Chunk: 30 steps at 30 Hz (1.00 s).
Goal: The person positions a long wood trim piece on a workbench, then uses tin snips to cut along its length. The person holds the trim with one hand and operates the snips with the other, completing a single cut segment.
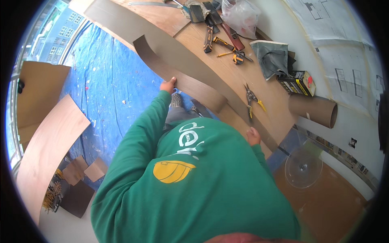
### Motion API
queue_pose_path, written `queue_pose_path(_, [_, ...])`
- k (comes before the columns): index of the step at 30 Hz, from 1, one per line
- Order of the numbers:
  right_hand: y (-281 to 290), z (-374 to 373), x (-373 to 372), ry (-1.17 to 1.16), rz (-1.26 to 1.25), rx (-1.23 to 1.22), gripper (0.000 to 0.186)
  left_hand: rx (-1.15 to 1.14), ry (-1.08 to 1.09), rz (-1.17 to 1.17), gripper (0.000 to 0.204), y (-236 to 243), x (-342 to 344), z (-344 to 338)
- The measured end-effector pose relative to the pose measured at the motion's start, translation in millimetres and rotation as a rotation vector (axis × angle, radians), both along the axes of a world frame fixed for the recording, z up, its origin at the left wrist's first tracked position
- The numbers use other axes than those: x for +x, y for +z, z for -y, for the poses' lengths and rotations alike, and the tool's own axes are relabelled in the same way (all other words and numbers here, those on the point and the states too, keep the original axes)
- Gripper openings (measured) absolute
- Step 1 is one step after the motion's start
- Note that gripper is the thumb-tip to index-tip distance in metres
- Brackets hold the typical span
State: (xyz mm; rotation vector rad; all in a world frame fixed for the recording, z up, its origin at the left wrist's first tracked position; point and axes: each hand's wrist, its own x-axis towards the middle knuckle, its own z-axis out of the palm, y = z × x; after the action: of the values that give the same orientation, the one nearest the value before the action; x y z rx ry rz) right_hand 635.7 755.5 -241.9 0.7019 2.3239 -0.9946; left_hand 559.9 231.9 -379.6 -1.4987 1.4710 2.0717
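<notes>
Head view: curved wood-grained strip (189,84)

Bright daylight from upper-left window (52,36), soft shadows, edges bowed by fisheye, black corners

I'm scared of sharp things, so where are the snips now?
In the head view, the snips lie right of centre on the wooden table, just beyond the person's right hand and left of the brown tube.
</notes>
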Motion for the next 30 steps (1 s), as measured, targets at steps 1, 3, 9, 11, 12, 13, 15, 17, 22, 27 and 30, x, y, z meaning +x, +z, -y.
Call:
queue_pose_path(1, [-10.3,-5.9,9.6,-0.043,-0.041,-0.007,0.060,-0.003,-0.022,0.019,0.051,-7.7,-9.0,-0.7])
queue_pose_path(3, [-6.7,-9.2,13.9,-0.026,-0.100,0.038,0.062,-0.042,-0.030,0.047,0.053,-18.1,-12.0,-1.2])
queue_pose_path(9, [11.8,-0.5,-16.6,0.258,-0.265,0.209,0.067,-0.323,0.011,-0.010,0.060,-44.3,-19.3,-10.4])
queue_pose_path(11, [4.3,-7.0,-36.7,0.343,-0.334,0.250,0.070,-0.518,0.055,0.005,0.060,-49.0,-22.8,-18.9])
queue_pose_path(12, [1.0,-6.3,-52.1,0.377,-0.299,0.257,0.075,-0.551,0.098,0.016,0.062,-47.4,-24.6,-21.4])
queue_pose_path(13, [-0.7,-7.8,-69.5,0.413,-0.263,0.264,0.082,-0.584,0.142,0.028,0.064,-46.1,-27.7,-24.1])
queue_pose_path(15, [-7.0,-6.0,-96.6,0.478,-0.218,0.315,0.098,-0.556,0.245,-0.007,0.066,-43.0,-33.7,-25.1])
queue_pose_path(17, [-20.0,-6.7,-115.8,0.531,-0.198,0.409,0.118,-0.592,0.303,0.065,0.069,-24.7,-50.4,-36.2])
queue_pose_path(22, [-45.0,-7.9,-144.0,0.691,0.017,0.626,0.144,-0.741,0.459,0.218,0.088,-60.7,-59.6,-39.6])
queue_pose_path(27, [-64.6,-20.9,-135.0,0.741,-0.010,0.654,0.143,-0.802,0.392,0.231,0.121,-14.0,-80.1,-61.9])
queue_pose_path(30, [-59.4,-25.7,-145.6,0.810,-0.017,0.653,0.136,-0.849,0.267,0.287,0.138,-1.5,-78.7,-66.1])
